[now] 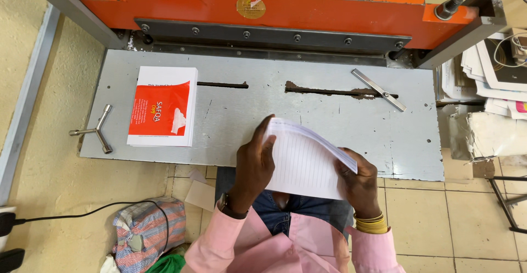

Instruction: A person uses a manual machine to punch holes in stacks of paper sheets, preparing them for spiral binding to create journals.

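My left hand [253, 160] and right hand [358, 178] grip a thin, curling sheaf of ruled paper [304, 160] over the scratched grey metal tabletop's [247, 119] near edge; a flat red-and-white booklet stack [163, 107] lies near its left edge.

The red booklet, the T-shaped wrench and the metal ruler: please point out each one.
Red booklet [162, 107], head view, middle of its red cover.
T-shaped wrench [99, 128], head view, where its bars join.
Metal ruler [379, 89], head view, middle of the strip.
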